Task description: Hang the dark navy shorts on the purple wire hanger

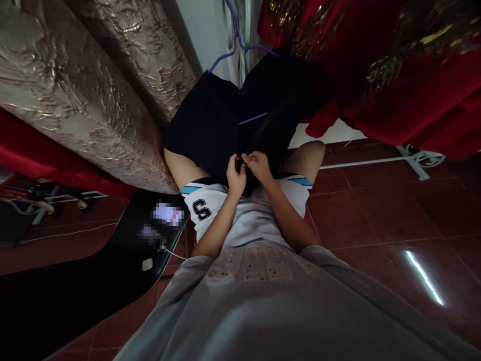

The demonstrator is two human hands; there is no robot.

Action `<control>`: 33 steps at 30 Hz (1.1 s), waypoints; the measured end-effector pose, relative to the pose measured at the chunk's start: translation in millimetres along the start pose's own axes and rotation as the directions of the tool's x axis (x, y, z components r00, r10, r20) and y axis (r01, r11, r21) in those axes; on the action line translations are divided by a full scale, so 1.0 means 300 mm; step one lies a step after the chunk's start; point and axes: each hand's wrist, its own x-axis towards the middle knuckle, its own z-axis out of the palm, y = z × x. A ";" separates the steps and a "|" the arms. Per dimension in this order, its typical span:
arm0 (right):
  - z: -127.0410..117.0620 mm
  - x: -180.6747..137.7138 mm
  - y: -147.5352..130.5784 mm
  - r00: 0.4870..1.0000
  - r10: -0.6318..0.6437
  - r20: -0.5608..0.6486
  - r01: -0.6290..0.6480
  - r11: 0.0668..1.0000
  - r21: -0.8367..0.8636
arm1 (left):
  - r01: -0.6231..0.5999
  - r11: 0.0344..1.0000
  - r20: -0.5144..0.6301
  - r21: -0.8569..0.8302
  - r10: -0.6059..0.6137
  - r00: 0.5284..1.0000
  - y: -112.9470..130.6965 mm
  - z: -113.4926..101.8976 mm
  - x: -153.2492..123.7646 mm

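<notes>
A dark navy garment [221,125] hangs on a purple hanger [236,42] and drapes down over my knees. Both hands meet at its lower edge, above my white shorts [248,215]. My left hand [236,178] is closed, pinching the dark fabric. My right hand [258,166] is closed too, its fingertips pinched on the same fabric beside the left. What lies between the fingertips is too dark to make out beyond cloth.
A gold embossed cushion or mattress [86,90] leans at the left. Red embroidered garments [394,65] hang at the upper right over a white rack foot [413,160]. A glossy black table [93,271] with small items stands at the left. The floor is red tile [394,215].
</notes>
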 end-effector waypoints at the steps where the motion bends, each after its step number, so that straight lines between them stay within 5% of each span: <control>1: 0.002 -0.022 -0.002 1.000 -0.020 0.015 0.019 1.000 0.007 | -0.011 1.000 -0.003 0.001 0.011 1.000 -0.001 -0.003 0.004; 8: -0.029 -0.056 -0.093 0.968 -0.107 0.229 0.068 0.983 0.172 | -0.195 0.976 0.018 0.101 0.194 0.981 0.049 -0.059 0.018; 12: -0.129 0.005 -0.323 0.982 -0.184 0.040 0.159 0.923 0.349 | -0.225 0.964 0.092 0.144 0.214 0.973 0.060 -0.052 0.030; 15: -0.200 0.037 -0.516 0.930 -0.361 -0.070 0.355 0.831 0.429 | -0.250 0.951 0.144 0.180 0.226 0.963 0.057 -0.032 0.059; 18: -0.215 0.026 -0.605 0.922 -0.385 -0.045 0.372 0.846 0.381 | -0.299 0.938 0.223 0.174 0.258 0.940 0.087 -0.030 0.096; 21: -0.195 -0.008 -0.593 0.931 -0.364 -0.024 0.341 0.845 0.411 | -0.367 0.924 0.294 0.106 0.323 0.899 0.189 -0.054 0.134; 25: -0.183 -0.044 -0.586 0.907 -0.416 -0.067 0.396 0.786 0.475 | -0.440 0.897 0.174 0.034 0.428 0.887 0.411 -0.092 0.225; 29: -0.179 -0.029 -0.600 0.840 -0.532 -0.106 0.520 0.735 0.435 | -0.610 0.792 0.182 0.015 0.598 0.781 0.590 -0.089 0.328; 33: -0.132 0.027 -0.469 0.844 -0.501 -0.192 0.536 0.806 0.252 | -0.708 0.700 0.191 0.094 0.685 0.703 0.669 -0.086 0.344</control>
